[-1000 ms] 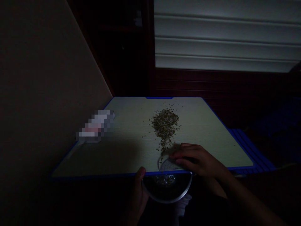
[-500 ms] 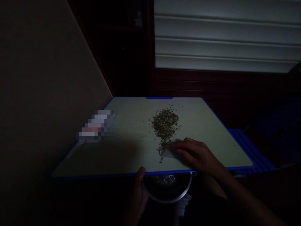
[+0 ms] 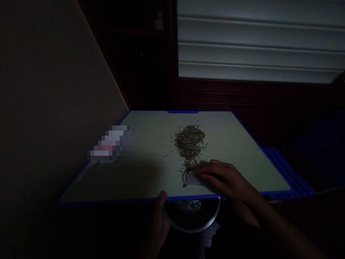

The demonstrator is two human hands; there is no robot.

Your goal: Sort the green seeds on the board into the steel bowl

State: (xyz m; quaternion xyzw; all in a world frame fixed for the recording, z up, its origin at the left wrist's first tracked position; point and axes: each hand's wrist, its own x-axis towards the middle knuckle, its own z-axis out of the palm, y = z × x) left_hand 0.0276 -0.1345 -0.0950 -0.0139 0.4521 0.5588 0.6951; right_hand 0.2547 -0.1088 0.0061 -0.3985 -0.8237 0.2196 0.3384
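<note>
Your right hand (image 3: 225, 175) pinches the pale piece (image 3: 194, 178), your left hand (image 3: 161, 217) grips the bowl (image 3: 192, 229) — if that sags from the worktop (image 3: 234, 154), seeds (image 3: 189, 140) could spill.

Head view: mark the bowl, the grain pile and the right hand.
Bowl (image 3: 191, 222): head view, bare inner wall.
Grain pile (image 3: 189, 141): head view, dense middle of the heap.
Right hand (image 3: 225, 176): head view, back of the hand.

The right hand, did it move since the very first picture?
Yes. Against the tabletop's near blue edge, the right hand is farther away, closer to the pile of little bits. Since the middle picture, it has come slightly back.
</note>
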